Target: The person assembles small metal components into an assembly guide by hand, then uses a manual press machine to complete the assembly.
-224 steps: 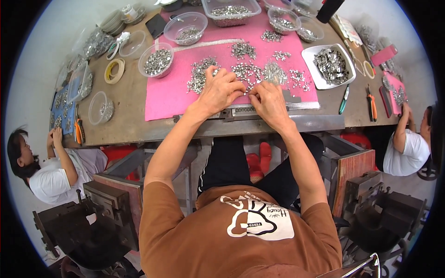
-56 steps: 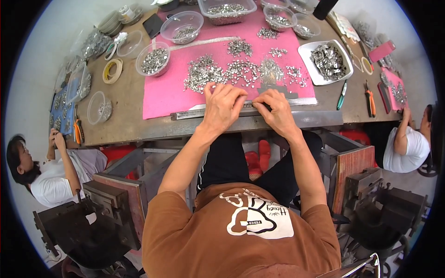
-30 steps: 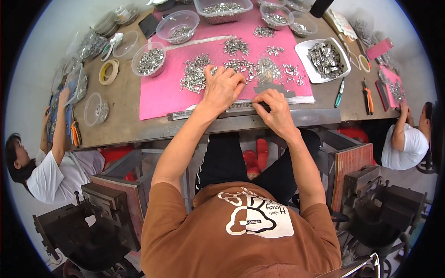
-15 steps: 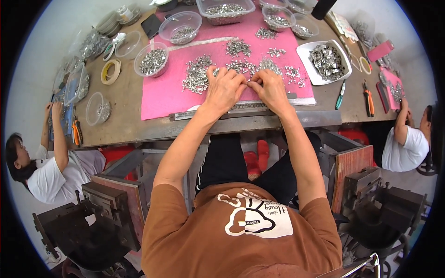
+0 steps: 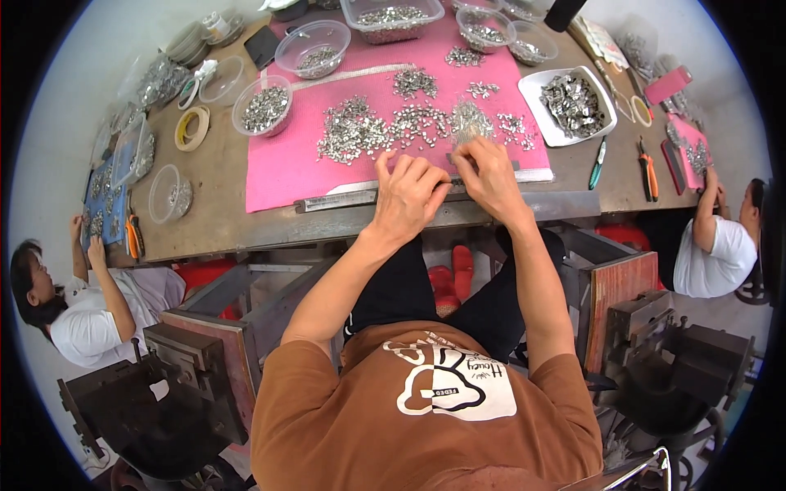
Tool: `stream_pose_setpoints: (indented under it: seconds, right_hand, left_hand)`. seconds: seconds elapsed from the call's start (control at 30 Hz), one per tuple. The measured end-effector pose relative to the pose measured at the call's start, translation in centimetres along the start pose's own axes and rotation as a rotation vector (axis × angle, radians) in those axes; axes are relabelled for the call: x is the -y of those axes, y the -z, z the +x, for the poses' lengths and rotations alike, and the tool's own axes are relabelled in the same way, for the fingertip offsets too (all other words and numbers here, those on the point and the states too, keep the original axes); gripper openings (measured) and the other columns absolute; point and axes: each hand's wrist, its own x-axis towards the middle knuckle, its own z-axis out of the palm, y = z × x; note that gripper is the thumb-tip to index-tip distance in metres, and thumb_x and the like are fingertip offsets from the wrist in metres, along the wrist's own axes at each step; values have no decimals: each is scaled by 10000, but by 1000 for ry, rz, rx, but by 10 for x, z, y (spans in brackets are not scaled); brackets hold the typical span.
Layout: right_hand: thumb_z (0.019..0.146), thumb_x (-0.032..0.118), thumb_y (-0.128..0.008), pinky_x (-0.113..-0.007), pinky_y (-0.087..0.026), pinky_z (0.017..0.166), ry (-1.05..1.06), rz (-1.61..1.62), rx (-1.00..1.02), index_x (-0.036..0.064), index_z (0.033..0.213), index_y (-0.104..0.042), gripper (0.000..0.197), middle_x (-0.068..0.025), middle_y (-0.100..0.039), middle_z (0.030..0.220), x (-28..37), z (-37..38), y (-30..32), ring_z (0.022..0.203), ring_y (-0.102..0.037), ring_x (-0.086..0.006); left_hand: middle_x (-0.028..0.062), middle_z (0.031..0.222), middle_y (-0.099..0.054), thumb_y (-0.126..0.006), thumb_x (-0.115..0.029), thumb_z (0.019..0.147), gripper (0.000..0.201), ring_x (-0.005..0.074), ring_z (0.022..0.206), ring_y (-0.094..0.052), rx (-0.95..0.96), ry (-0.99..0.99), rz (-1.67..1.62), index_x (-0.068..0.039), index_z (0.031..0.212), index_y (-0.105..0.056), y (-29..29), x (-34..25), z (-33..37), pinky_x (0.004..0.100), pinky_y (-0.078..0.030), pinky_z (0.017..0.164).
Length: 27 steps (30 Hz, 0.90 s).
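Note:
My left hand (image 5: 409,196) bends over the long metal rail (image 5: 340,201) at the front edge of the pink mat (image 5: 278,178). Its thumb and fingertips come together, and anything between them is too small to make out. Close beside it, my right hand (image 5: 491,176) has its fingers curled down onto the rail, with the fingertips mostly hidden. Just beyond the hands lie a wide heap of small silvery metal pieces (image 5: 352,135), a looser patch of such pieces (image 5: 417,124) and a pile of thin, pin-like metal bits (image 5: 471,121).
A white dish (image 5: 607,131) of metal parts stands to the right, near a teal-handled tool (image 5: 598,164) and orange-handled pliers (image 5: 648,172). Leftward are a clear tub (image 5: 262,106) and a tape roll (image 5: 191,129). Other people sit at the left (image 5: 98,315) and right (image 5: 720,245).
Both hands have come down and nearer to me, onto the rail. They were fingertip to fingertip over the mat; now they are slightly apart. The person at the left has lowered an arm.

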Motion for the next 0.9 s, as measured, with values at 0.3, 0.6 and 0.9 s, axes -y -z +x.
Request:
stream_pose_setpoints:
  seconds: [0.3,0.6,0.9]
  right_hand:
    - [844,26,-719,-393,-399,794,32,38,-67,59,896,-668,80,-58,-611,880,15,-28,1,857,-593,-252]
    - [852,78,-740,-403,-410,812,-42,33,-49,63,903,-700,67,-59,-632,845,3,-2,-17,852,-617,-255]
    - [881,154,-732,-427,-416,823,-51,-139,36,63,870,-687,102,-81,-659,879,-7,27,-36,886,-627,-280]
  left_hand:
    - [23,1092,-687,-680,-158,932,181,249,1099,-598,-13,90,20,-137,1107,-723,10,29,8,571,-286,1071]
    - [44,1306,-680,-654,-207,968,259,347,1314,-509,126,97,129,-130,1203,-733,13,47,7,720,-173,1134]
    - [20,865,-593,-765,-237,871,103,224,957,-551,-26,90,141,-166,944,-786,2,51,24,474,-306,990]
